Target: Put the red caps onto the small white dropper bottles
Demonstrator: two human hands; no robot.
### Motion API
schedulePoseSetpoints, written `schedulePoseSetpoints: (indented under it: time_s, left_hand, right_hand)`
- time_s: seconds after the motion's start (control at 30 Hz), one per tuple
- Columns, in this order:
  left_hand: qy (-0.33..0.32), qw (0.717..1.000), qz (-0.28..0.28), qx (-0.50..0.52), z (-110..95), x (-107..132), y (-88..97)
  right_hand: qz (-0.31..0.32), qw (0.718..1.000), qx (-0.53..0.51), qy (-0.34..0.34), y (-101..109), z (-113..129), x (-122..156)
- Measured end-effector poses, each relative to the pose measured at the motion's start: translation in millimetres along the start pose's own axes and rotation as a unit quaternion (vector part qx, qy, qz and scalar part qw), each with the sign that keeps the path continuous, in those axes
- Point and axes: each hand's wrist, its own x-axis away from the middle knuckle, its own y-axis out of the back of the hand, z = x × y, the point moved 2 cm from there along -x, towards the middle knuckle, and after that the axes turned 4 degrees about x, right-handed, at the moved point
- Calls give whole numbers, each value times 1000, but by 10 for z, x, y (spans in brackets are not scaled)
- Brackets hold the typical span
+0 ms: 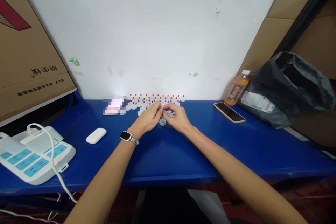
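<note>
My left hand [149, 117], with a watch on its wrist, and my right hand [176, 116] meet fingertip to fingertip over a cluster of small white caps with red tips [154, 99] at the back of the blue table [168, 154]. Both hands pinch something small between them, too tiny to name. A loose white cap [162, 122] lies on the table just below the fingers. More white caps sit between and behind the hands.
A white earbud case [96, 135] and a white power strip [34, 154] with a cable lie at the left. A phone [229, 112], an orange drink bottle [237, 88] and a black bag [286, 89] are at the right. Cardboard leans on both sides.
</note>
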Motion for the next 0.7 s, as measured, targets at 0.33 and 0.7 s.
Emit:
schedulePoseSetpoints:
  time_s: [0.33, 0.7]
  left_hand:
    - [2, 999, -5, -46, 65, -38, -9]
    - [16, 999, 6, -47, -11, -10, 41]
  right_hand:
    - [22, 995, 96, 13, -54, 135, -15]
    - [17, 998, 24, -48, -17, 164, 0]
